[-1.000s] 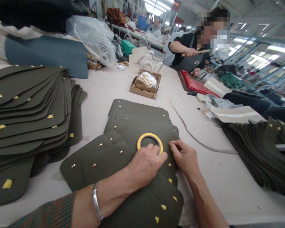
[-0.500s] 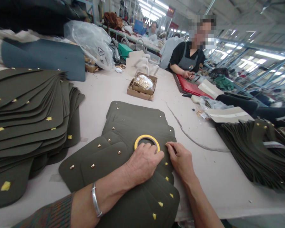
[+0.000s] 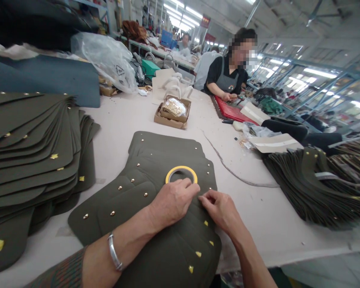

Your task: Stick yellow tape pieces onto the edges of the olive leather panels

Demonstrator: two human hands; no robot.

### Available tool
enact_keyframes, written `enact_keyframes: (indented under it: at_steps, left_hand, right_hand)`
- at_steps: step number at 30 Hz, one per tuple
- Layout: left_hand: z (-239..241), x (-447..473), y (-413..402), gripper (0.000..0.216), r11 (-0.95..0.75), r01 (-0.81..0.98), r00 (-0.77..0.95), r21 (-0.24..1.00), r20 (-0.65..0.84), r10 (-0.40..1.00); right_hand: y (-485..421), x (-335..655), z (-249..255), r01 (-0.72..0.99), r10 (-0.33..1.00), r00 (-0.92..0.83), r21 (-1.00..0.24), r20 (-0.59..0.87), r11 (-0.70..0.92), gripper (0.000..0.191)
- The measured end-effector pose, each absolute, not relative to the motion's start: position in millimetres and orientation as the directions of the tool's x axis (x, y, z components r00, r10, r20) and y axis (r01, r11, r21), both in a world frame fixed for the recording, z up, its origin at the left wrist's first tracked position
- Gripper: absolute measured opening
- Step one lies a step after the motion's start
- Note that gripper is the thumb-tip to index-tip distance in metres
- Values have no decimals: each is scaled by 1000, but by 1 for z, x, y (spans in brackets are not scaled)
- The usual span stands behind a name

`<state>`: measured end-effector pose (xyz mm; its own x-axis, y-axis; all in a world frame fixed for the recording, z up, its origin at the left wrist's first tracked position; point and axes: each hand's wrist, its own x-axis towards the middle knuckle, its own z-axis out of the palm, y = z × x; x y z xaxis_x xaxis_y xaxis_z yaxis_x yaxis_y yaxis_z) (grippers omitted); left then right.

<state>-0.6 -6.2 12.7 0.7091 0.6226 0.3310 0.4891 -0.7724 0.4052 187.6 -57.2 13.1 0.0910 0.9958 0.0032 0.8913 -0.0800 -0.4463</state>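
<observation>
A fanned pile of dark olive panels [image 3: 165, 158] with small gold studs and bits of yellow tape lies before me on the table. My left hand [image 3: 174, 202] rests on the pile with its fingers curled closed over the near edge of a roll of yellow tape [image 3: 171, 173]. Just to its right, my right hand [image 3: 220, 208] has thumb and forefinger pinched together close above the panels; whatever is between the fingertips is too small to make out. Below the hands, several yellow tape bits [image 3: 198, 254] sit along the panels' right side.
Another stack of olive panels [image 3: 45, 160] fills the left side. Beyond the pile stands a cardboard box [image 3: 172, 112] with a bag of gold studs. Dark strap-like pieces [image 3: 300, 188] lie bundled at right, beside a cord [image 3: 228, 166]. A co-worker [image 3: 228, 76] handles a red piece [image 3: 232, 109].
My right hand has shifted left and nearer to me, uncovering a stud at the panel edge. My left hand has slid slightly nearer to me against the tape roll. The camera view has shifted.
</observation>
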Motion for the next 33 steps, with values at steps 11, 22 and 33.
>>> enact_keyframes:
  at_steps: [11,22,33]
  left_hand:
    - [8,-2,-8,36,-775,243,635,583,508,582]
    - [1,-2,-17,35,-789,238,704,566,460,542]
    - [9,1,-19,16,-789,260,768,557,376,518]
  right_hand:
    - [-81,188,-4,818,954,124,-573,274,58,23]
    - [-93,168,23,760,866,-109,-521,488,389,20]
    - [-93,167,15,870,807,-129,-324,576,371,13]
